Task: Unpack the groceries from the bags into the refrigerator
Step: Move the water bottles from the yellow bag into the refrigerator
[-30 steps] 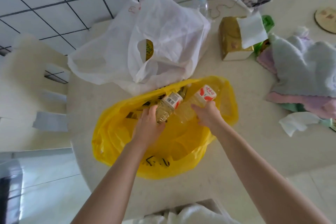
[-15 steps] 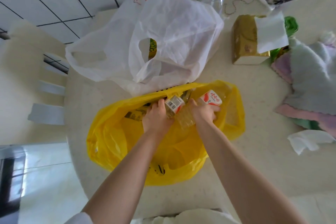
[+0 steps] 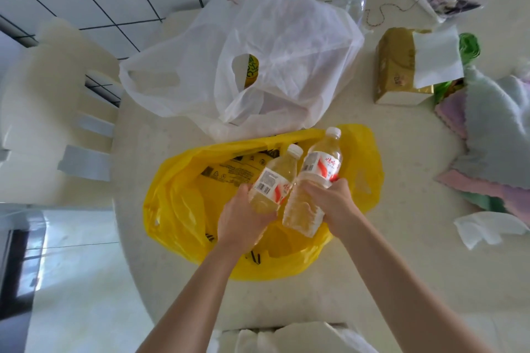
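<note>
As 2 hands grip 2 bottles, 2 bags below.

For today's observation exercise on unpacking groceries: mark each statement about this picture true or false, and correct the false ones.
1. Each hand holds a bottle. True: the left hand grips one bottle, the right hand another.
2. The bottles have blue caps. False: both caps are white.
3. The yellow bag lies nearer the person than the white bag. True.
4. The tissue box is inside the yellow bag. False: it stands on the table, right of the white bag.
5. The bottles lie flat on the table. False: they are held above the yellow bag.
</note>
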Motion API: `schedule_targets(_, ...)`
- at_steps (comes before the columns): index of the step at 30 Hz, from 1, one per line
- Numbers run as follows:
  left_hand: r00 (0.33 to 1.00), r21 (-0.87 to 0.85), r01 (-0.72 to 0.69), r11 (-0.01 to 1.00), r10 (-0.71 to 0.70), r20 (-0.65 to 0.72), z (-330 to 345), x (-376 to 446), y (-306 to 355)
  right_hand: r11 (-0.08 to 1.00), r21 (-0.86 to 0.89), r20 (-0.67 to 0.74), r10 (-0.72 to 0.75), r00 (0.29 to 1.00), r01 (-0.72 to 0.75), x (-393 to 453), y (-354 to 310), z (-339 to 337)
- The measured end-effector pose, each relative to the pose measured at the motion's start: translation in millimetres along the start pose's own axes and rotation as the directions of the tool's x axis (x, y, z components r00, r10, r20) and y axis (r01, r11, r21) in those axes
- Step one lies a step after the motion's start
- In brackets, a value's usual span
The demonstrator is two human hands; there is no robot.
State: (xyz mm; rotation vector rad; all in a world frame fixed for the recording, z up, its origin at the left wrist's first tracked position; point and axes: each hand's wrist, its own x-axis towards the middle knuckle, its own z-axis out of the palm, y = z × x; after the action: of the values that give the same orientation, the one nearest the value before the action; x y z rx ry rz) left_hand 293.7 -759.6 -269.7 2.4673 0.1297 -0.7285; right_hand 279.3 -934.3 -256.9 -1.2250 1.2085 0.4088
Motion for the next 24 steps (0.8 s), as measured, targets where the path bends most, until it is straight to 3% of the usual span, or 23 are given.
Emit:
schedule_targets(6,0.997,-0.353,0.079,0.932,-0.082,0.007,-19,-42,-12,0.993,0.001,0.229,-0.118,0.966,0.121,-39,17,-14)
schedule_targets(10,0.991,-0.550,0.130,0.825,-0.124,0.048,-29,-72,-22,0.980,-0.027,0.349,-0.174,0.921,0.195,-59,25,-14)
schedule_targets(14,0.980,-0.719,0.183,0.671,-0.179,0.082,-30,-101,-35,0.938,-0.200,0.370,-0.196,0.908,0.284,-70,36,-5)
schedule_targets(18,0.970,-0.823,0.211,0.527,-0.219,0.108,-30,-130,-53,0.844,-0.379,0.410,-0.213,0.887,0.378,-86,47,6)
schedule_targets(24,0.977,-0.903,0.135,0.408,-0.208,0.052,-31,-178,-96,0.694,-0.500,0.540,-0.219,0.813,0.519,-126,71,26)
